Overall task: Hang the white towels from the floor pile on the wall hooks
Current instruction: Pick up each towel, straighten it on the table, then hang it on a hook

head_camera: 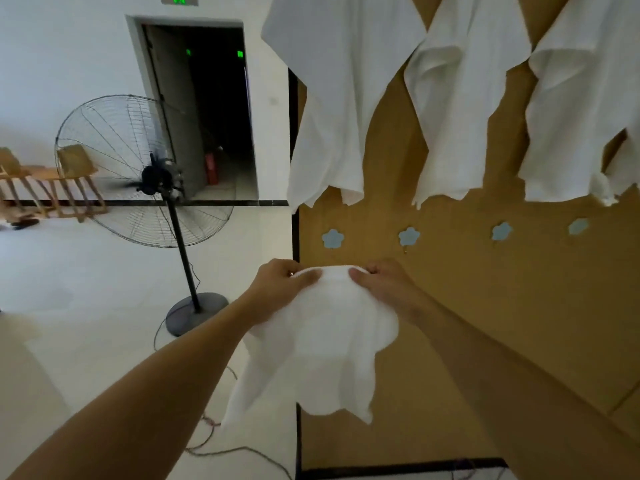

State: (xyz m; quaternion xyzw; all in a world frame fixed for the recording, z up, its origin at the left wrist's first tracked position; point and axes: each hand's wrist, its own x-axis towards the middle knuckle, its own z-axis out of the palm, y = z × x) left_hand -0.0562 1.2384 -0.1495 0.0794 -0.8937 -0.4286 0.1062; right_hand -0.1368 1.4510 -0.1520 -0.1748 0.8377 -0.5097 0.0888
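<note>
I hold a white towel [322, 351] up in front of the brown cork wall panel [485, 306]. My left hand [280, 287] grips its top edge on the left and my right hand [384, 284] grips the top edge on the right, with the cloth hanging down between my arms. Just above my hands runs a row of blue flower-shaped hooks [331, 238], [409, 236], [501, 231], all bare. Higher up, three white towels [332, 109], [460, 98], [581, 109] hang on the panel. The floor pile is out of view.
A large standing fan [145, 171] on a round base [195, 313] stands on the floor to the left, its cable trailing towards the panel. Behind it is a dark open doorway [214, 109]. Wooden chairs [52, 188] stand at the far left wall.
</note>
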